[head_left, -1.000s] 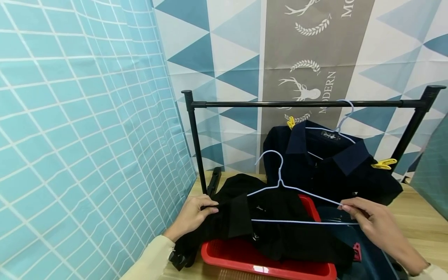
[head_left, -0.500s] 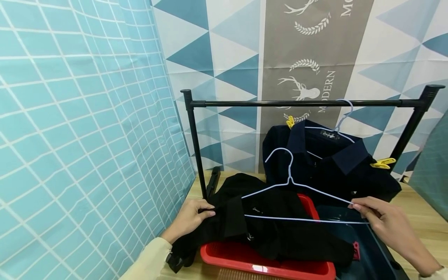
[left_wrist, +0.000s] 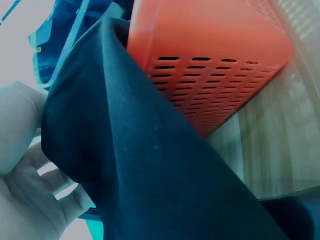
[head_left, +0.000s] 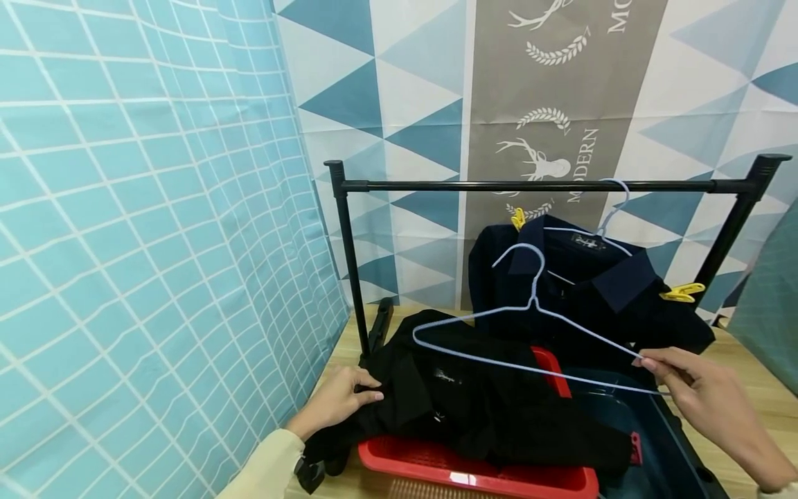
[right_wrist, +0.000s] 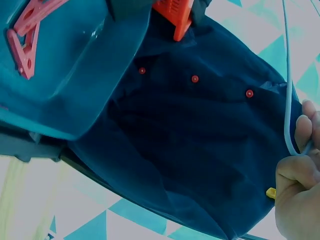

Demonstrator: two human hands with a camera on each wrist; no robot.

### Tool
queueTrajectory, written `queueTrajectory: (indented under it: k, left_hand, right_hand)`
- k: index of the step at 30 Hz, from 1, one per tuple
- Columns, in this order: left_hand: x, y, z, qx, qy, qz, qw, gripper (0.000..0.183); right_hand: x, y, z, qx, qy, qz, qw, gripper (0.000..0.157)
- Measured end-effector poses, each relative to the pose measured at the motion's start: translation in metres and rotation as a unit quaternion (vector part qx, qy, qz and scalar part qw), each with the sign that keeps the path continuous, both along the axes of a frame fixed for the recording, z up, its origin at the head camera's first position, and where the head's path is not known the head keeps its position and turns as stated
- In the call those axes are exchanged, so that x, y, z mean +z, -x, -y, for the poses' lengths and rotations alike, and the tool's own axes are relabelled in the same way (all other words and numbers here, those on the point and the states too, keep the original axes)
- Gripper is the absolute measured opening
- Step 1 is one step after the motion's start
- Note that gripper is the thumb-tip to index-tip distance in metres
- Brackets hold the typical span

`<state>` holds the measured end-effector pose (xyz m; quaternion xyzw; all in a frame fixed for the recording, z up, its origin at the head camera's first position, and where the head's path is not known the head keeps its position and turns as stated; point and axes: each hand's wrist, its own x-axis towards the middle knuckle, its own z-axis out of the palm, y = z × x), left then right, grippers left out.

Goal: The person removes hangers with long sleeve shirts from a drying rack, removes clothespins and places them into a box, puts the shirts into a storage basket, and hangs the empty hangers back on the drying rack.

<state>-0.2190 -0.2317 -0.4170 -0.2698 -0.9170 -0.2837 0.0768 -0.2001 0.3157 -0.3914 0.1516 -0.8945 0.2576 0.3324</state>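
Note:
A pale blue wire hanger [head_left: 533, 303] is held by my right hand [head_left: 711, 402], which pinches its right corner. Its whole left corner shows above a black collared shirt [head_left: 499, 416] draped over a red basket [head_left: 474, 479]. At the shirt's left shoulder my left hand [head_left: 339, 402] pinches the fabric between thumb and fingers. The left wrist view has the shirt's dark cloth [left_wrist: 140, 150] falling beside the perforated basket wall [left_wrist: 215, 30]. In the right wrist view, fingers curl round the hanger [right_wrist: 288, 110] in front of a navy shirt [right_wrist: 200, 145].
Behind stands a black rack [head_left: 436, 186]; a navy shirt [head_left: 499, 277] hangs from it on another hanger, with yellow clothespins [head_left: 684, 292] at its shoulders. A dark blue tub [head_left: 673, 457] sits right of the basket, containing pink clothespins [right_wrist: 30, 50]. A tiled-pattern curtain [head_left: 156, 208] borders the left.
The hanger has moved right and up with my right hand, and its left end has come out of the black shirt's collar. My left hand has stayed nearly in place, sinking slightly.

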Motion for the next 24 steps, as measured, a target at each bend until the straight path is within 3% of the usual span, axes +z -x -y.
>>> queueTrajectory:
  k: [7,15,24]
  left_hand:
    - [-0.001,-0.001,0.004,0.001,-0.017,0.022,0.9996,0.028]
    - [-0.002,-0.001,0.004,0.095,-0.019,0.043,0.9944,0.021]
    - [-0.001,-0.001,-0.003,0.141,0.048,0.065,0.9867,0.036]
  right_hand:
    - [0.001,0.0,0.001,-0.015,0.017,0.016,1.0,0.018]
    - [0.004,-0.002,-0.003,-0.018,0.023,-0.014,0.999,0.017]
    - [0.009,-0.006,-0.011,-0.042,0.028,-0.014,0.999,0.013]
